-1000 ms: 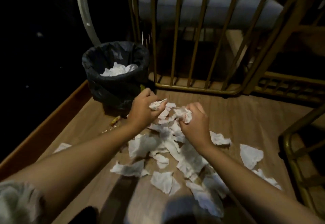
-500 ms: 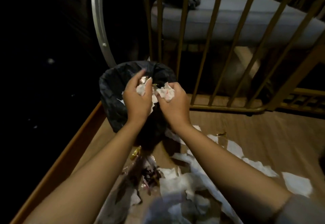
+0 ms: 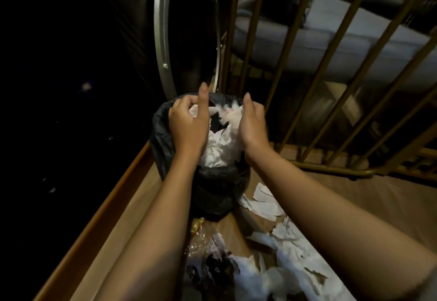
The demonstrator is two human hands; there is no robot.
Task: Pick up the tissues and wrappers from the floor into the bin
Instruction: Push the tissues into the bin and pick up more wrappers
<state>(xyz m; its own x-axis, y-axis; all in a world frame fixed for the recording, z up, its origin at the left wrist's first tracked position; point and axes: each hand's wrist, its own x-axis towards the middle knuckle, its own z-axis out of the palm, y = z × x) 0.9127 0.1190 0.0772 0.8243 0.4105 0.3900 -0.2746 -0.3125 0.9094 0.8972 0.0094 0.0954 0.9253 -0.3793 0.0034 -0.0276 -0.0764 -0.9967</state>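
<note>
Tissues (image 3: 221, 149): a white crumpled heap fills the bin, reaching up near its rim; more white pieces (image 3: 230, 115) hang blurred in the air between the two hands, just above the heap.
Bin (image 3: 163, 133): lined with a black bag, standing on the floor beside the gold railing and in front of a silver hoop.
Left hand (image 3: 189, 123): over the left side of the bin's mouth, fingers curled, index finger pointing up; its grip is loosely closed on a bit of tissue, white showing just under the fingers.
Right hand (image 3: 251, 123): over the right side of the bin, palm turned inward; its grip is spread, fingers loose, tissue blurred just beside the palm.
Floor (image 3: 331, 196): brown wood, with torn tissues (image 3: 290, 251) strewn below the right forearm and near the bin's base.
Wrappers (image 3: 208, 253): clear and dark crinkled pieces, one with a gold end, on the floor between the forearms, just below the bin.
Railing (image 3: 290, 64): gold bars slanting behind the bin; a grey cushion (image 3: 354, 47) lies beyond them.
Hoop (image 3: 163, 40): silver, upright behind the bin.
</note>
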